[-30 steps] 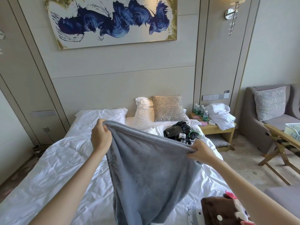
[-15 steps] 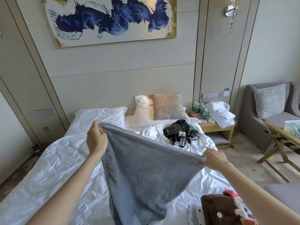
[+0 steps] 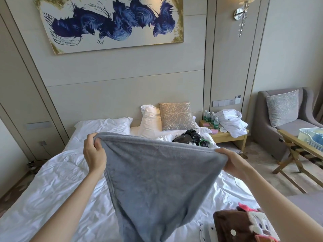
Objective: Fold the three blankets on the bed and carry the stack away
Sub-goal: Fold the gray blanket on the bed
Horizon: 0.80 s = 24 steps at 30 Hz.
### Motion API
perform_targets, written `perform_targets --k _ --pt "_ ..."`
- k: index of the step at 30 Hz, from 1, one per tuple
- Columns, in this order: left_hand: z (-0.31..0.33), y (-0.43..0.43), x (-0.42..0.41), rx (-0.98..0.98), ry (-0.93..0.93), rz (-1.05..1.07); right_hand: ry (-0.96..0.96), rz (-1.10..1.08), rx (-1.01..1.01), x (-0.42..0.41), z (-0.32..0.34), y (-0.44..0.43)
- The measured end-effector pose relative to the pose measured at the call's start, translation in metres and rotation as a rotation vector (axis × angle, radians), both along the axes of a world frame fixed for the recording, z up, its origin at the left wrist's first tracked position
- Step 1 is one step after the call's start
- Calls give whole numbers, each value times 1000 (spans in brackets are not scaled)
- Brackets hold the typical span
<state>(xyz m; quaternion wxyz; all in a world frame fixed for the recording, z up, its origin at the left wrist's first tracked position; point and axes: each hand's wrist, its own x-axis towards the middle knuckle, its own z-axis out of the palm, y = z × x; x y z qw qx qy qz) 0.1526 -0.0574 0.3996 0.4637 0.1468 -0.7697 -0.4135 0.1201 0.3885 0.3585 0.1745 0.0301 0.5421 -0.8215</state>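
Note:
A grey fleece blanket (image 3: pixel 157 180) hangs in the air over the white bed (image 3: pixel 52 189), stretched by its top edge. My left hand (image 3: pixel 94 154) grips the top left corner, and my right hand (image 3: pixel 234 163) grips the top right corner. The cloth narrows downward and its lower end drapes onto the bed near the bottom of the view. A brown blanket with a cartoon mouse print (image 3: pixel 244 226) lies folded at the bed's near right corner, with a white patterned cloth (image 3: pixel 206 233) beside it. Whether that cloth is a blanket, I cannot tell.
Black devices with green cables (image 3: pixel 190 139) lie on the bed near the pillows (image 3: pixel 176 116). A bedside table (image 3: pixel 227 135) holds bottles and white robes. At the right stand a grey sofa (image 3: pixel 283 117) and a wooden folding stand (image 3: pixel 300 151) with a basket.
My hands have moved further apart, pulling the blanket's top edge wider and flatter. The blanket now hides part of the black devices.

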Motion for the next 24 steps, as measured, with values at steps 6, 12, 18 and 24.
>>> perform_targets --k 6,12,18,24 --pt "-18 14 0 148 -284 2 -164 -320 120 -7 0 -18" --pt "-8 82 -12 163 -420 -100 -6 -313 332 -9 22 -74" --pt "5 164 -12 93 -332 -531 275 -195 353 2 51 -136" --pt "14 164 -8 120 -334 -591 389 -116 366 10 60 -135"
